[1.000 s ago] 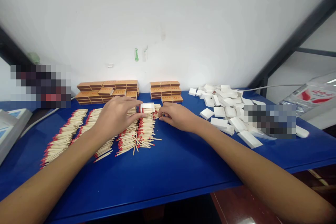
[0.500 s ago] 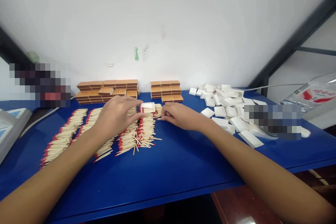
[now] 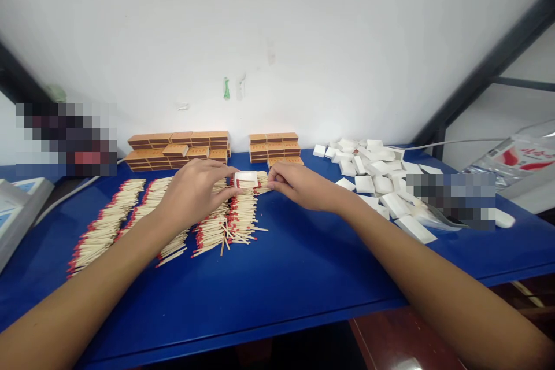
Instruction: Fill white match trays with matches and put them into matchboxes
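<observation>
while the left hand (image 3: 195, 191) curls shut on the left edge of the tray (image 3: 246, 178), thumb below and fingers above, the right hand (image 3: 299, 185) rests just right of it. its fingertips are drawn together over a few matches; whether they grip any i cannot tell. the tray sits between the hands on rows of matches (image 3: 240, 214) that run under the left hand and out to its left. boxes (image 3: 177, 150) stand close behind both hands. spare trays (image 3: 377, 167) crowd the right hand's right. nearer the body the table (image 3: 281, 277) lies open to its edge.
</observation>
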The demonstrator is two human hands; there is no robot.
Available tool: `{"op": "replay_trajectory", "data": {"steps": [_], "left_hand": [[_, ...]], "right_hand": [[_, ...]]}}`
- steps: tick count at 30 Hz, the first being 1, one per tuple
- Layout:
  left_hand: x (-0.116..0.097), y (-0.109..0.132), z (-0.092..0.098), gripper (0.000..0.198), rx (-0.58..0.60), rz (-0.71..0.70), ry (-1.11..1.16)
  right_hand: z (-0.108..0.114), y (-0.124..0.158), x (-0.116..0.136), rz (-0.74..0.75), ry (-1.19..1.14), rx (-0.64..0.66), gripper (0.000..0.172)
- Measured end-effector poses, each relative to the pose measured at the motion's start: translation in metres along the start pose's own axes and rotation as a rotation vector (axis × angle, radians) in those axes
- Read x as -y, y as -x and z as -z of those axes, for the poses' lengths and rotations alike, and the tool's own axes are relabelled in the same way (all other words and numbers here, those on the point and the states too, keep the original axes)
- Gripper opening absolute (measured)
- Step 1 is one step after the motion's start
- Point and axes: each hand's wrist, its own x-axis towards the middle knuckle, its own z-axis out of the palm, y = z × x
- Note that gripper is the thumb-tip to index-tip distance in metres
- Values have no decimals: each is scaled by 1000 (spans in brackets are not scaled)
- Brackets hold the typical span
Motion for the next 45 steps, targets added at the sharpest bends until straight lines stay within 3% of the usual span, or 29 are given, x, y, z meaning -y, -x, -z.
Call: {"op": "replay_trajectory", "data": {"steps": [5, 19, 28, 36, 45], "left_hand": [[-9, 0, -4, 42, -7, -17, 37], [-18, 2, -7, 37, -8, -65, 85], [-7, -2, -1, 40, -20, 27, 67], [-1, -3, 2, 40, -14, 47, 21], [-1, -4, 2, 43, 15, 56, 28]], "right_hand": [[-5, -1, 13, 35, 12, -143, 10], [-23, 0, 24, 1, 276, -121, 18], [-11, 0, 14, 34, 174, -236, 17], [-18, -4, -3, -34, 217, -14, 9], [-24, -5, -10, -26, 208, 24, 11]]}}
